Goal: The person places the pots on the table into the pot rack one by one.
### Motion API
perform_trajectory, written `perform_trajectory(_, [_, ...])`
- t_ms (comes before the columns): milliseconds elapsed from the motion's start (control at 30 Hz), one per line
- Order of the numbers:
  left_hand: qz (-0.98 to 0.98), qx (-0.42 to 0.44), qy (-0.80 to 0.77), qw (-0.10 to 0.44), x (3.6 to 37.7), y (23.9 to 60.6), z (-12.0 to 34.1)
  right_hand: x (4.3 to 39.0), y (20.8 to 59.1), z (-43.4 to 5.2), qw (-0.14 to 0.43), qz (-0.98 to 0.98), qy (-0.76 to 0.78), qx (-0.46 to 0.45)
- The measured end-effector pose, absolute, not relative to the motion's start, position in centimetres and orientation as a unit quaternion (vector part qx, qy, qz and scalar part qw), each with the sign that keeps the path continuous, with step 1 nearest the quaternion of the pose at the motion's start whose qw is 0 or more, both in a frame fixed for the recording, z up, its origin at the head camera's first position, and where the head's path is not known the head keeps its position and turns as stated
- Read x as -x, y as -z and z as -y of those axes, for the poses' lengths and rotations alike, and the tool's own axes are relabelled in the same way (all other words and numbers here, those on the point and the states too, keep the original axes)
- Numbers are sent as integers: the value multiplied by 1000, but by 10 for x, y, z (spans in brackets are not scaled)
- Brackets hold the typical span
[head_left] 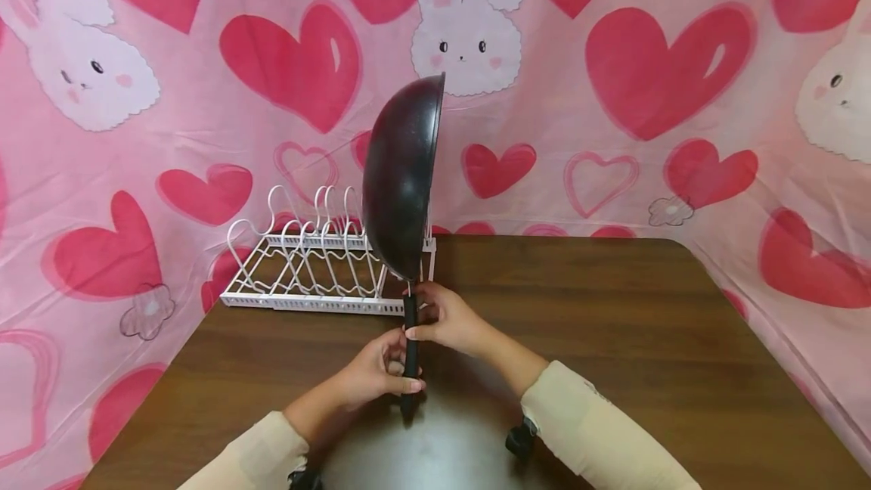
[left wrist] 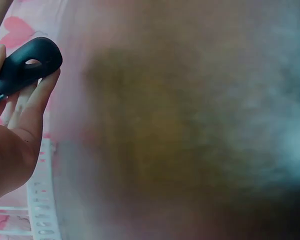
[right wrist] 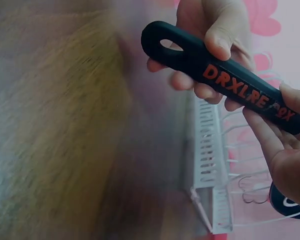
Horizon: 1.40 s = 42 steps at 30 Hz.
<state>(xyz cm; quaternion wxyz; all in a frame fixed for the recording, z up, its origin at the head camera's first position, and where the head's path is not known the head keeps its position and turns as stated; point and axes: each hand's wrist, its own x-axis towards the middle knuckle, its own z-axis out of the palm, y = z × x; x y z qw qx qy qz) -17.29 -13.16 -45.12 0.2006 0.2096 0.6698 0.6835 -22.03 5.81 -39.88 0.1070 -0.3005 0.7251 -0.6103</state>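
Black pan (head_left: 401, 176), on edge, orange-lettered handle (right wrist: 225, 82) in both hands.

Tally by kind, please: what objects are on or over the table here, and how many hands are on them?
Black pan, held by its handle: 1
White wire rack: 1
Hands gripping the handle: 2, left hand and right hand
Total: 4

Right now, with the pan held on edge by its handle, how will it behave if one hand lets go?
The pan looks top-heavy: its wide bowl stands above the slim handle, so it would probably tip sideways. It seems rigid, not floppy. The left hand and right hand both grip the handle, probably steadying weight.
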Motion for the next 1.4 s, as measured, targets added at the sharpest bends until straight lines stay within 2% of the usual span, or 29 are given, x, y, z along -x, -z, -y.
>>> perform_trajectory(233, [-707,-198,-654,178,168,453,130,218,404,-57,123,-727,609,292])
perform_trajectory(400, [-706,-205,-652,186,168,452,128,216,405,-60,125,-721,615,295])
perform_trajectory(933, [-638,-148,-700,283,155,456,128,212,423,-64,233,-671,659,246])
perform_trajectory(1400, [-701,-156,-639,277,160,450,128,212,423,-72,207,-718,612,259])
